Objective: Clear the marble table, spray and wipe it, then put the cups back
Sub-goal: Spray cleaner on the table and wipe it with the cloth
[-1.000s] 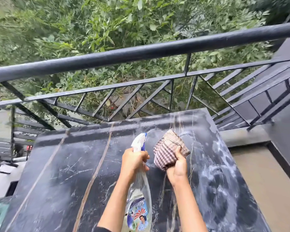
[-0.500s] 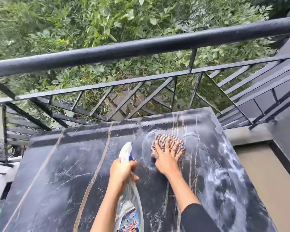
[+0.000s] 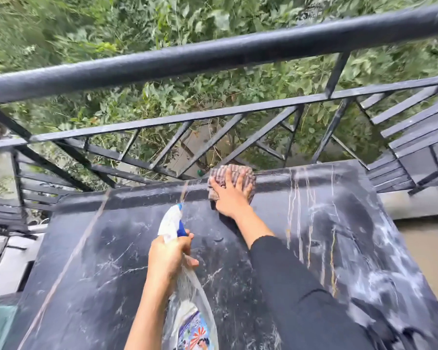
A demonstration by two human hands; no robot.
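Note:
The black marble table [image 3: 99, 261] with white and gold veins fills the lower view, with streaky wet smears on its right side. My right hand [image 3: 229, 195] presses flat on a checked brown cloth [image 3: 240, 173] at the table's far edge, fingers spread over it. My left hand [image 3: 168, 261] grips the neck of a clear spray bottle [image 3: 187, 306] with a white and blue nozzle [image 3: 172, 221], held above the table's middle and pointing away from me. No cups are in view.
A black metal railing [image 3: 213, 54] runs right behind the table's far edge, with green foliage beyond it. A tan floor [image 3: 425, 248] lies to the right. A white surface [image 3: 8, 261] sits low at the left.
My right hand pushed the cloth down onto the marble, then slid it away from me to the far edge. My left hand with the bottle stayed about mid-table.

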